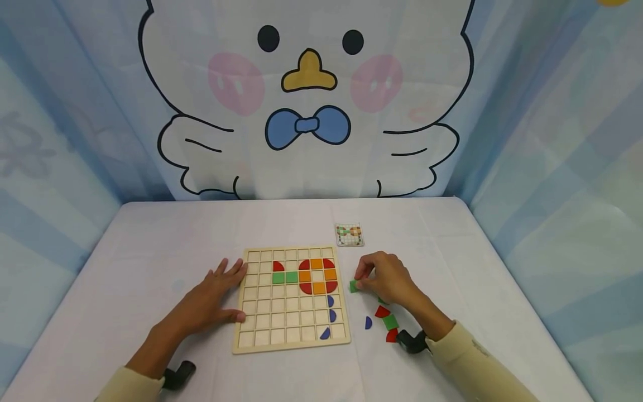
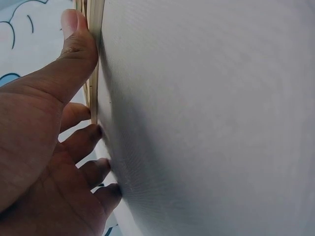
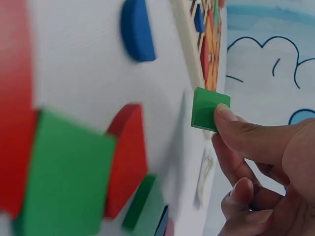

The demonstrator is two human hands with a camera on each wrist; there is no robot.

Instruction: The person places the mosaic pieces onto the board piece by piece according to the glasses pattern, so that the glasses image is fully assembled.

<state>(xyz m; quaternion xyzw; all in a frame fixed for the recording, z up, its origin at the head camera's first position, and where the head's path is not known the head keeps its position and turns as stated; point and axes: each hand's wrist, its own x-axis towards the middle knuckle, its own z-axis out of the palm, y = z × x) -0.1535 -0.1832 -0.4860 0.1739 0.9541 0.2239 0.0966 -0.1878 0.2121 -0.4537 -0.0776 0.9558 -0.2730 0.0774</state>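
Note:
Between the thumb and fingertip of my right hand [image 1: 389,277] I pinch a green square tile [image 3: 203,107], held just off the right side of the wooden grid board [image 1: 241,345]. My left hand [image 1: 207,300] has its fingers spread, with thumb and fingertips against the board's left edge. On the board, red quarter-round tiles and orange squares [image 1: 316,263] form a ring at the upper right. Two green squares [image 1: 284,277] lie left of the ring, below a single red quarter-round [image 1: 278,267]. Several blue tiles [image 1: 332,316] run down the right columns.
Loose tiles lie right of the board: a blue half-round [image 1: 369,322], red quarter-rounds [image 1: 382,311] and green squares [image 1: 390,322], one partly hidden by the right hand. A small pattern card [image 1: 349,235] rests behind the board. A printed curtain [image 1: 308,167] hangs behind the white table.

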